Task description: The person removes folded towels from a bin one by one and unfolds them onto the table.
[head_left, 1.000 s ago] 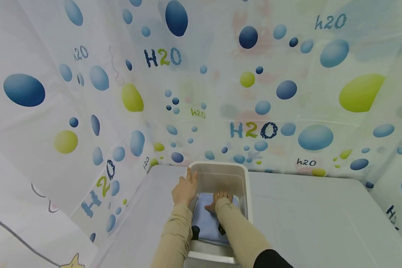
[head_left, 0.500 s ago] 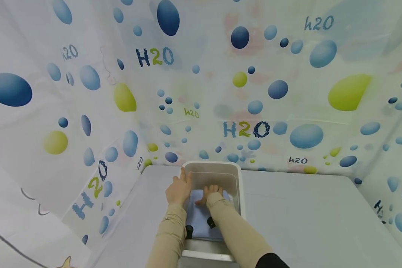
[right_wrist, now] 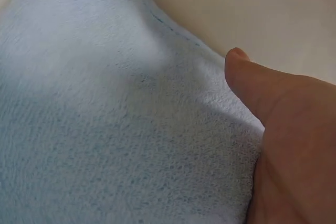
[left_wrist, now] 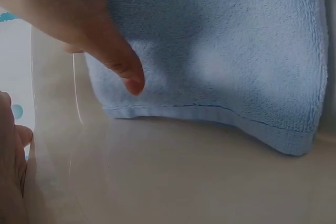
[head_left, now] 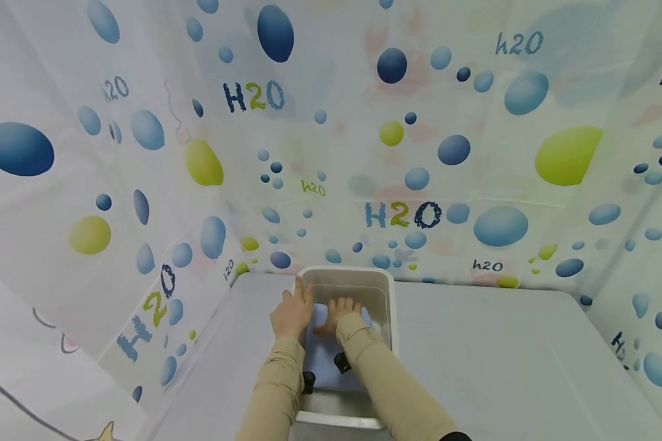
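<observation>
A folded light-blue towel (head_left: 331, 367) lies on the floor of a beige plastic tub (head_left: 393, 306). My right hand (head_left: 339, 313) is spread on the towel's far part, fingers pointing to the far end and thumb out to the left. In the right wrist view, my right hand (right_wrist: 299, 140) lies along the towel's edge. The left wrist view shows the right hand's thumb (left_wrist: 123, 66) over the towel (left_wrist: 220, 40). My left hand (head_left: 292, 313) rests on the tub's left rim with its visible fingers extended; part of it shows at the left wrist view's edge.
The tub stands on a white-covered table (head_left: 485, 349), close to its back edge. Behind and on both sides hangs a white curtain (head_left: 342, 147) with blue and green dots and "H2O" lettering. Black wrist cameras (head_left: 342, 362) sit on the sleeves inside the tub.
The towel has slid a little toward the tub's far end, along with my right hand. My left hand keeps its place on the rim. The head view has shifted slightly.
</observation>
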`<control>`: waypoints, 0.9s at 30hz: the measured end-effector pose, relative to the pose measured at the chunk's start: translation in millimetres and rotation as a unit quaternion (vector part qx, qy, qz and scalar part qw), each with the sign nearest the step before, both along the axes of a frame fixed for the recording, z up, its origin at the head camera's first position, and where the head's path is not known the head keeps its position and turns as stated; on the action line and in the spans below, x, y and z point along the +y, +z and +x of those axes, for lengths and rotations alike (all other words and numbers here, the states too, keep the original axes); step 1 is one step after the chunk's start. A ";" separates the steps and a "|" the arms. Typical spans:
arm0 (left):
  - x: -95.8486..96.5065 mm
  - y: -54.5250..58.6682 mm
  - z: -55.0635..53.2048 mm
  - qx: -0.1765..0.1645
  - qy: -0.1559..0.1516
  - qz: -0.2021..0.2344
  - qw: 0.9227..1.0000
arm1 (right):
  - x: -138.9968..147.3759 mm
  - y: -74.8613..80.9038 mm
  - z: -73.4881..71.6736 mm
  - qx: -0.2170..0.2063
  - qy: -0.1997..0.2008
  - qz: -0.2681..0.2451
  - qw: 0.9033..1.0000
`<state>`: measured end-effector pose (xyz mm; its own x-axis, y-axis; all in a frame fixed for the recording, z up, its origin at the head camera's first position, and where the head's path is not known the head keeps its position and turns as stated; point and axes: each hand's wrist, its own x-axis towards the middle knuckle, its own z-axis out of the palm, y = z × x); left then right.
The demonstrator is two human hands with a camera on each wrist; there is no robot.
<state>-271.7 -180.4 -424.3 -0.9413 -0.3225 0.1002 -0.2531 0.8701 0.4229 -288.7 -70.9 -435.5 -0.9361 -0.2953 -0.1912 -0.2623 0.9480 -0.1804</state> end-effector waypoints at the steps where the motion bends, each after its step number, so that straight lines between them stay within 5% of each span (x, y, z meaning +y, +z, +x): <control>1: 0.6 0.5 0.1 0.001 0.000 0.002 1.000 | 0.8 2.8 1.1 -0.001 -0.001 -0.002 1.000; 27: 4.9 2.2 -1.4 0.003 0.020 0.066 0.998 | 33.0 50.7 -18.8 0.032 0.036 -0.029 0.998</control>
<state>-273.1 -175.5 -422.2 -0.9272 -0.3699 0.0596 -0.2835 0.7967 0.5338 -307.5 -37.9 -384.8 -0.9220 -0.3706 -0.1119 -0.3417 0.9150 -0.2145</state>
